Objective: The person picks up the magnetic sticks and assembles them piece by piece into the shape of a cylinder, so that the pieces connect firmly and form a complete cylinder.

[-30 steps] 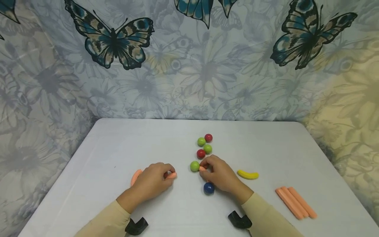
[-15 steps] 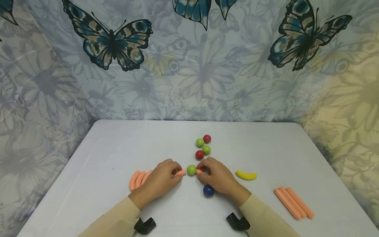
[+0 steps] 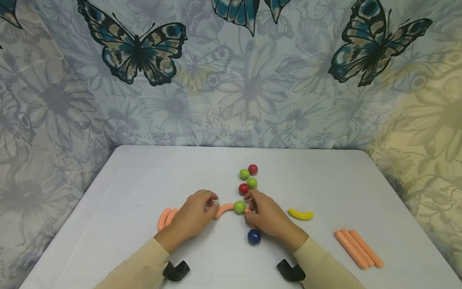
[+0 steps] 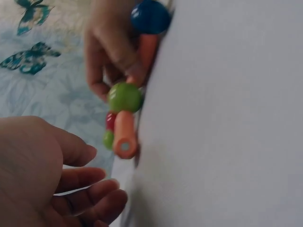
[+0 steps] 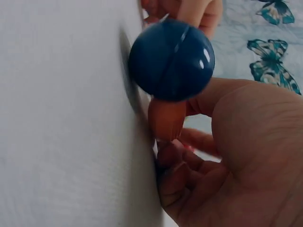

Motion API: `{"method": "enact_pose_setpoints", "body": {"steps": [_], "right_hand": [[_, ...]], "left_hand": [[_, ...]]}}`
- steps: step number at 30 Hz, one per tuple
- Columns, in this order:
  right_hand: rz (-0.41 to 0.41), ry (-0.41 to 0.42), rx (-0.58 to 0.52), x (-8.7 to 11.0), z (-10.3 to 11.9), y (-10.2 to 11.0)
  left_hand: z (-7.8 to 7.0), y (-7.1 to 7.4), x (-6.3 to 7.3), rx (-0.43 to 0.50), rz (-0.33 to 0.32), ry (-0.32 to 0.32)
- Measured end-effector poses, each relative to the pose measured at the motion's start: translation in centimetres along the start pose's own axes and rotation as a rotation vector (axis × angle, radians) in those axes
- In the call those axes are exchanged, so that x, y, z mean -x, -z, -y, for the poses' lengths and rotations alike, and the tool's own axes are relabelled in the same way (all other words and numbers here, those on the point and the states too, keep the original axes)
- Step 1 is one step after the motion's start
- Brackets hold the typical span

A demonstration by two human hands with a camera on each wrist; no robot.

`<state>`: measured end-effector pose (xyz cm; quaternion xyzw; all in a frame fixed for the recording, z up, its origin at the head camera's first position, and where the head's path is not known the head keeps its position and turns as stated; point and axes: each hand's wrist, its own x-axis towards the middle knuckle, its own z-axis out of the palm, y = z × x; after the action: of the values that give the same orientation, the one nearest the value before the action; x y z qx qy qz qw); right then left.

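Our left hand (image 3: 196,213) hangs loose beside a curved orange tube (image 3: 225,208); our right hand (image 3: 268,213) pinches a second tube (image 3: 248,210), best held steady against the green ball (image 3: 239,207).

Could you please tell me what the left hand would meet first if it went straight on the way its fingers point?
Most likely the curved orange plastic-looking stick just ahead of the left hand, with the glossy green plastic-looking ball beyond it. Depth is hard to judge, so it might pass above.
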<state>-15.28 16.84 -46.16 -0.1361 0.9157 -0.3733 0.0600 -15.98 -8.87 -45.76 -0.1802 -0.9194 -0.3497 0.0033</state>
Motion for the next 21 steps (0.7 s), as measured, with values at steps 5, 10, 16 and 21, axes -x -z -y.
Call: {"method": "enact_pose_setpoints", "body": {"steps": [5, 10, 16, 21], "right_hand": [[0.018, -0.049, 0.082, 0.3, 0.4, 0.4], [0.016, -0.056, 0.128, 0.4, 0.6, 0.6], [-0.021, -0.069, 0.130, 0.4, 0.5, 0.7], [-0.021, -0.100, 0.117, 0.4, 0.6, 0.9]], "left_hand": [[0.8, 2.0, -0.1, 0.042, -0.051, 0.026], [1.6, 4.2, 0.1, 0.105, -0.020, 0.123], [2.4, 6.8, 0.6, 0.084, 0.076, 0.198], [2.7, 8.2, 0.7, -0.025, 0.106, 0.180]]}}
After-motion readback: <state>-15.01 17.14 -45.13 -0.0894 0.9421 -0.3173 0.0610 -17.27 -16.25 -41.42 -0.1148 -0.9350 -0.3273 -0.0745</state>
